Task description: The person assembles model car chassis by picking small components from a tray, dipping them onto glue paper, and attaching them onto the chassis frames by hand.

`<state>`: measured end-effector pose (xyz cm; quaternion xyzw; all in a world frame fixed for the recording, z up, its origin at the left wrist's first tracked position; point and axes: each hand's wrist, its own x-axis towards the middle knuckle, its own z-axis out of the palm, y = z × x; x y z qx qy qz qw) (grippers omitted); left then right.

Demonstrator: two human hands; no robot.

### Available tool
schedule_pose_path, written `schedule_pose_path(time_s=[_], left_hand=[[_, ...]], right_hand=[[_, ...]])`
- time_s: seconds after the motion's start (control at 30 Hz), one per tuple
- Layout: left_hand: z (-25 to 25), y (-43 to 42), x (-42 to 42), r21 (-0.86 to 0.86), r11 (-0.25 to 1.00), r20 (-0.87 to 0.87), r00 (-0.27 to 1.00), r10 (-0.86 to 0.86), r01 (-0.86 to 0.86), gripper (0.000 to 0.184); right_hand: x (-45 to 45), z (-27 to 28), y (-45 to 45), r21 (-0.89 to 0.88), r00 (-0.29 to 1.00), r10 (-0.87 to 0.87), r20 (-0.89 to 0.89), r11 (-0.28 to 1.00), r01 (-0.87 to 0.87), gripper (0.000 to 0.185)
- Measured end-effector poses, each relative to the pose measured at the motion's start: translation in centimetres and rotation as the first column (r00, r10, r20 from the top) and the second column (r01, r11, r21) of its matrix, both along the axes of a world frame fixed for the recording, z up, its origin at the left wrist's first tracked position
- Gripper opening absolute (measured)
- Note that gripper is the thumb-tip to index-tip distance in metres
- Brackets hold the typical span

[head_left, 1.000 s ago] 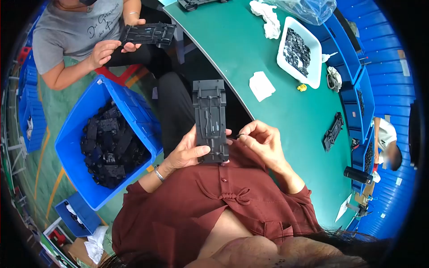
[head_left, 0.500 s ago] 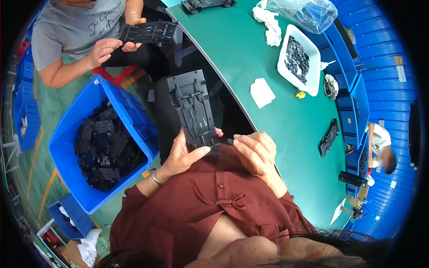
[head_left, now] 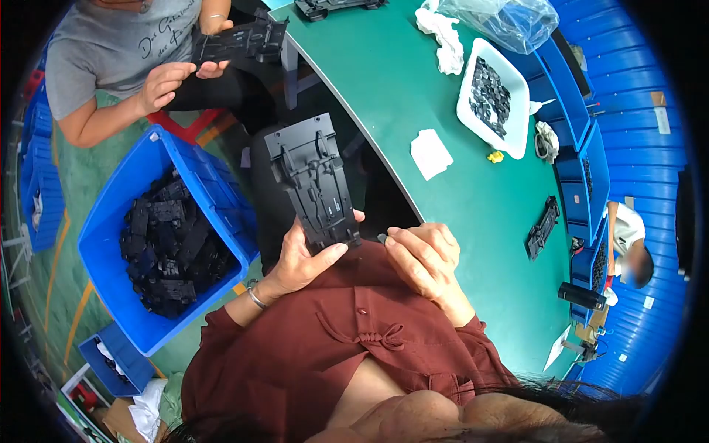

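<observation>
My left hand (head_left: 299, 262) grips the lower end of a black plastic chassis plate (head_left: 314, 177), its thumb across the near edge and fingertips showing on the far side. The plate tilts up in front of my lap, with its ribbed, moulded face toward me. To the right of it, my right hand (head_left: 425, 258) is closed in a pinch on a small dark piece (head_left: 382, 238), apart from the plate. That piece is too small to name.
A blue bin (head_left: 111, 288) of black chassis parts stands at left. Beside it, a seated person (head_left: 125, 66) holds a similar plate (head_left: 244, 43). On the green table (head_left: 480, 221) are a white tray (head_left: 521, 125) of small black parts, white paper (head_left: 430, 153) and another chassis (head_left: 543, 227).
The chassis plate in my left hand has tilted slightly to the left. My right hand has shifted slightly, and the small dark piece shows more clearly at its fingertips.
</observation>
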<state>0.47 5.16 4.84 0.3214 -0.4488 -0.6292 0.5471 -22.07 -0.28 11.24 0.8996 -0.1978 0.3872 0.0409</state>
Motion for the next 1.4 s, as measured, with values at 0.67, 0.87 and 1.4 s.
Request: schedule_pose_path(time_s=[0.67, 0.87, 1.4], left_hand=[[2.0, -0.6, -0.1, 0.124, 0.992, 0.103, 0.995, 0.004, -0.016, 0.048], [2.0, -0.4, 0.3, 0.161, 0.987, 0.127, 0.992, 0.005, -0.025, 0.051], [2.7, -1.2, 0.2, -0.088, 0.996, 0.407, 0.912, 0.062, -0.029, 0.057]], right_hand=[[2.8, -1.6, -1.2, 0.530, 0.983, -0.067, 0.171, 0.847, -0.034, 0.027], [2.9, -1.9, -1.1, 0.586, 0.986, -0.035, 0.162, 0.808, -0.068, 0.025], [2.3, -0.9, -0.9, 0.396, 0.999, 0.017, 0.043, 0.918, -0.033, 0.030]])
